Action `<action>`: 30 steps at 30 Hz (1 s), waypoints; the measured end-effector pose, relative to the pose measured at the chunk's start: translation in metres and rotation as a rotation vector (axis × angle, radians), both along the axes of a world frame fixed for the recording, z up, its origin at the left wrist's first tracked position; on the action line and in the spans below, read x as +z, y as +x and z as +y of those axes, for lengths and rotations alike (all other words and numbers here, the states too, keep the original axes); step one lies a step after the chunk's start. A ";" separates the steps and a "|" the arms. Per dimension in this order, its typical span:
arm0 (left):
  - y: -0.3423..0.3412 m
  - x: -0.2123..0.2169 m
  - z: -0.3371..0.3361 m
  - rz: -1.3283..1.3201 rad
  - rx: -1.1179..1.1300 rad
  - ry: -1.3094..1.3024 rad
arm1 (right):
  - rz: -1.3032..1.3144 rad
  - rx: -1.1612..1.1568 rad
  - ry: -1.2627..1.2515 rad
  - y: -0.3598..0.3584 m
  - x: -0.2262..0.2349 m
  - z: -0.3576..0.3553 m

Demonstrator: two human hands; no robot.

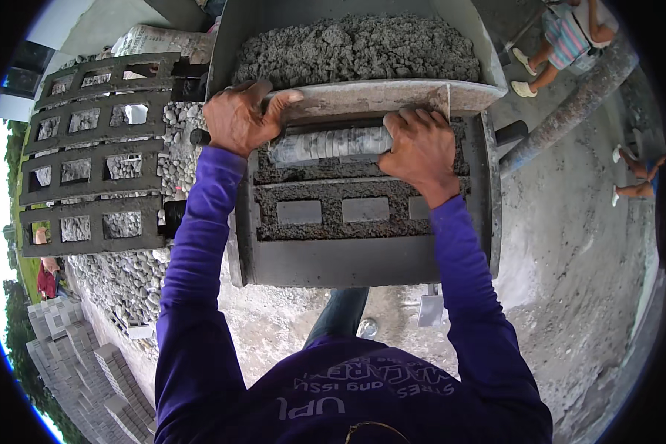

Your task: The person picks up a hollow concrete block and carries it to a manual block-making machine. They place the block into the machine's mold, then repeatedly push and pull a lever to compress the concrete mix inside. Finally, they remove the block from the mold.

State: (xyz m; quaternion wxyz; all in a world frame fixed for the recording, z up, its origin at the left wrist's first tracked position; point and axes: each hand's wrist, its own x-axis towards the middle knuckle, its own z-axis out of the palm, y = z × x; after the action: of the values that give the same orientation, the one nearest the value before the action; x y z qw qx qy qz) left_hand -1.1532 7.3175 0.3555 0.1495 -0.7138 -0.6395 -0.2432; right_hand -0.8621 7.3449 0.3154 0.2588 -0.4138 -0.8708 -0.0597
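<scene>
Left hand: the left hand (243, 122) is at upper centre-left, fingers curled over the left end of a pale board (362, 100) and thumb laid along it toward the right; how firmly it grips, I cannot tell.
Right hand: the right hand (424, 148) is just right of upper centre, clenched around the right end of a bar (329, 146) wrapped in pale, greyish strips.
Wrapped bar: lies crosswise at upper centre, between the two hands, just below the board in the frame.
Mix: a heap of crumbly grey mix (362, 50) fills the tray (488, 63) at top centre, beyond the board.
Mould: the dark metal mould (348, 260) sits mid-frame; grey mix packs around its rectangular grey inserts (365, 209).
Hollow blocks: four rows of dark grey hollow blocks (96, 228) stand at upper left, each showing square openings.
Pebbles: loose pale pebbles (126, 285) spread at left, below and beside the blocks.
Sack: a printed sack (163, 42) lies at upper left.
Brick stacks: small grey bricks (74, 355) are stacked at lower left.
Pipe: a thick grey pipe (570, 103) slants across the upper right.
Others: one person (570, 37) in striped shorts is at upper right; another (636, 174) is at the right edge.
Sleeves: purple sleeves (200, 229) cover both forearms.
</scene>
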 end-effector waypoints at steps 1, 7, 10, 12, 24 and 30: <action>-0.006 -0.001 0.025 0.044 0.054 -0.034 | -0.008 -0.013 -0.008 -0.006 -0.001 0.027; -0.027 0.020 0.117 -0.025 0.253 -0.351 | -0.199 -0.092 -0.390 -0.038 0.033 0.114; -0.021 0.028 0.103 -0.024 0.238 -0.415 | -0.248 -0.075 -0.441 -0.033 0.041 0.105; -0.016 0.042 0.062 0.005 0.201 -0.422 | -0.340 -0.069 -0.510 -0.024 0.059 0.067; 0.082 0.026 -0.263 -0.108 0.087 -0.388 | -0.253 0.001 -0.631 0.073 0.048 -0.247; 0.083 0.038 -0.269 -0.183 0.129 -0.432 | -0.236 -0.007 -0.627 0.069 0.050 -0.255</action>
State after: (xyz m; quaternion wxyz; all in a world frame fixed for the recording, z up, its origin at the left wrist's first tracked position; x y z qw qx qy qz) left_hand -1.0706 7.0484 0.3939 -0.0500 -0.6619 -0.7319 -0.1544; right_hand -0.7928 7.0897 0.3652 0.0160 -0.4665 -0.8692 0.1630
